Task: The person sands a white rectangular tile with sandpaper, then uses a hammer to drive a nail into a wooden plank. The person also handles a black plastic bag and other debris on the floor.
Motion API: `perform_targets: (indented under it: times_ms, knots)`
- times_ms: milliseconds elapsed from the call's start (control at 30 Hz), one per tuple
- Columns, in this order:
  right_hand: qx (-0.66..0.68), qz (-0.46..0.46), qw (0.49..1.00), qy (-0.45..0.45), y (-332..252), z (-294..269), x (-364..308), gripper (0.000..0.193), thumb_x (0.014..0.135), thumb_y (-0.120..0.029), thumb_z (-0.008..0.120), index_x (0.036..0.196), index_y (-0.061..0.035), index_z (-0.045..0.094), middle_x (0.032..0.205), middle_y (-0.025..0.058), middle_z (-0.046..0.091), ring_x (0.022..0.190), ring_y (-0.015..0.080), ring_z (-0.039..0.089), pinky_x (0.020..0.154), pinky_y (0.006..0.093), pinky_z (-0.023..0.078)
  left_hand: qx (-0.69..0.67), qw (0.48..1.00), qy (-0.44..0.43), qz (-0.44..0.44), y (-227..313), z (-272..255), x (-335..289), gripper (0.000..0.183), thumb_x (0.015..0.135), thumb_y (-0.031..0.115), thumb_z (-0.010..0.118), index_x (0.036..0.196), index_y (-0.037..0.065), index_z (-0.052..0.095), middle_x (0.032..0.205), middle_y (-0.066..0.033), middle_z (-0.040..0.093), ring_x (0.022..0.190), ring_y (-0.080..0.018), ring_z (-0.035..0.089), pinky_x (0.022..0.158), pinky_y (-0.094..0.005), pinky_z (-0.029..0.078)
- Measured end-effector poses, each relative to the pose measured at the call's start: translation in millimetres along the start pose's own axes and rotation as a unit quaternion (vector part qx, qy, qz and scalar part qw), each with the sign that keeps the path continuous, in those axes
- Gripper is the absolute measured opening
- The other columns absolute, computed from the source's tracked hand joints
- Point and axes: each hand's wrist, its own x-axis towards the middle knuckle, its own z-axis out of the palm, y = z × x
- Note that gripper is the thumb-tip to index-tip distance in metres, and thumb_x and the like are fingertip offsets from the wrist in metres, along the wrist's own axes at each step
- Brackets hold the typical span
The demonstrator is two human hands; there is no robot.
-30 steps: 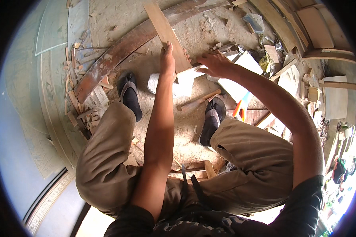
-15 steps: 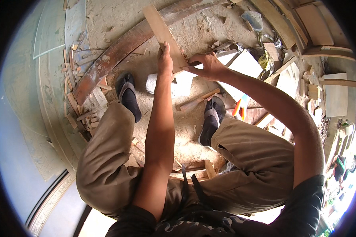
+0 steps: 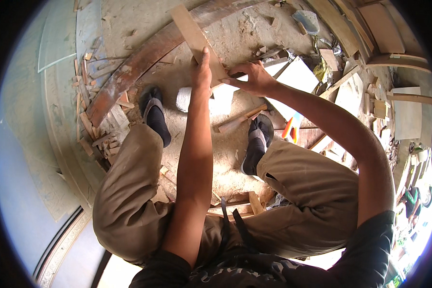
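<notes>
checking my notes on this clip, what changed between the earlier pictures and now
The right hand has shifted slightly left to the near end of the wooden board, its thumb and forefinger now spread in a curve; whether they grip it is unclear. The left hand still holds the board, and the pale block stayed put.

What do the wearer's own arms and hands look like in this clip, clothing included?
The left hand and right hand are both bare, with no gloves visible. The forearms are uncovered, and no watch or band shows. The short, dark left sleeve and right sleeve belong to a dark shirt with a lighter print.
</notes>
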Motion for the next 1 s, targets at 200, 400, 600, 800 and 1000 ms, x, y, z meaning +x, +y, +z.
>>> perform_targets:
  times_ms: [200,400,600,800,1000]
  knots:
    - [0.025,0.01,0.999,-0.037,-7.2,-5.5,0.2,0.057,0.086,-0.056,0.064,0.104,-0.0028,0.069,0.101,0.0135,0.07,0.1,0.0256,0.065,0.093,0.0377,0.044,0.001,0.995,0.008,0.096,-7.8,-6.7,3.4,0.054,0.091,0.046,0.064,0.126,0.009,0.049,0.092,-0.0095,0.066,0.074,-0.0204,0.064,0.062,-0.0357,0.054]
    - [0.046,0.038,0.997,-0.052,-11.6,-8.7,1.3,0.056,0.085,-0.056,0.065,0.102,-0.0024,0.069,0.1,0.0126,0.071,0.1,0.0232,0.065,0.094,0.0372,0.043,0.002,0.996,-0.045,0.073,4.6,-2.7,-10.3,0.049,0.094,0.045,0.06,0.122,0.007,0.05,0.091,-0.0103,0.066,0.073,-0.0212,0.065,0.06,-0.0356,0.055]
    - [0.01,0.017,1.0,0.019,-7.4,1.5,-6.0,0.054,0.085,-0.056,0.066,0.103,-0.0053,0.071,0.1,0.0115,0.071,0.098,0.0249,0.065,0.096,0.037,0.041,-0.011,0.998,-0.007,0.056,11.1,6.5,-20.6,0.052,0.099,0.043,0.051,0.127,0.0,0.047,0.094,-0.016,0.066,0.082,-0.0233,0.067,0.07,-0.0362,0.056]
    - [0.023,-0.001,0.999,0.049,-5.1,8.0,-5.6,0.051,0.084,-0.053,0.068,0.101,-0.0051,0.074,0.101,0.0108,0.071,0.095,0.0252,0.065,0.093,0.0363,0.044,-0.016,1.0,0.01,-0.013,12.9,5.2,-17.3,0.056,0.097,0.055,0.041,0.107,0.003,0.059,0.086,-0.0135,0.067,0.073,-0.0276,0.066,0.067,-0.0419,0.054]
    - [0.033,0.005,0.998,0.055,-0.6,11.8,-8.0,0.044,0.085,-0.052,0.068,0.099,-0.0106,0.076,0.098,0.008,0.07,0.094,0.0232,0.064,0.095,0.0377,0.039,-0.116,0.99,0.001,-0.081,18.5,8.7,-23.6,0.052,0.091,0.052,0.046,0.105,0.005,0.061,0.088,-0.0132,0.067,0.072,-0.0272,0.064,0.067,-0.0404,0.053]
